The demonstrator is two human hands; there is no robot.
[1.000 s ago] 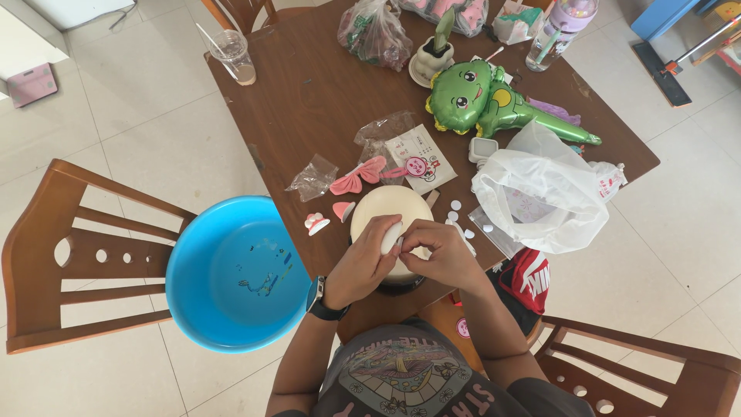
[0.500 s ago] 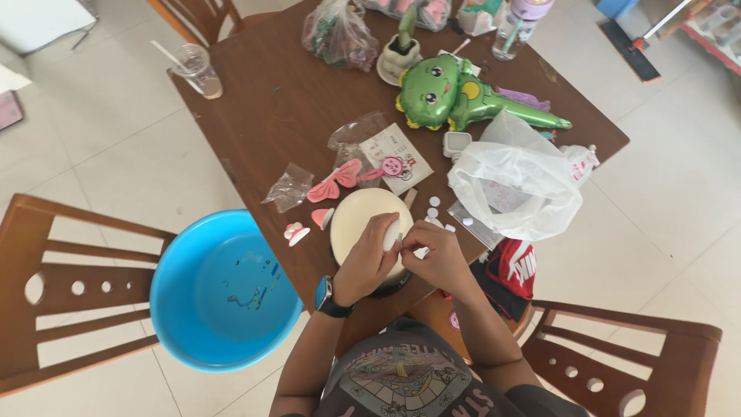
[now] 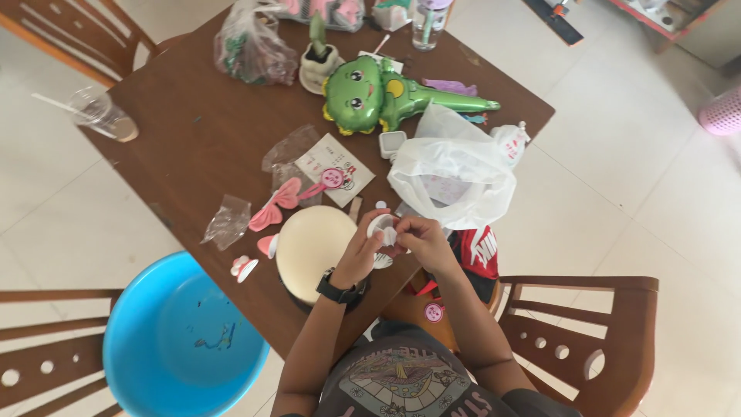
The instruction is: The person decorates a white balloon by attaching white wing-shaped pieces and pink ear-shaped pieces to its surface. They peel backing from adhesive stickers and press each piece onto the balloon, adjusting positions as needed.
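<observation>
While the cream round cake is sitting left of centre, both hands, left hand and right hand, are pinching a small white piece between them at its right edge.

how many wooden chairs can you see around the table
3: one wooden chair at lower right beside the person, one at lower left behind the blue basin, one at top left. Others may be out of frame.
</observation>
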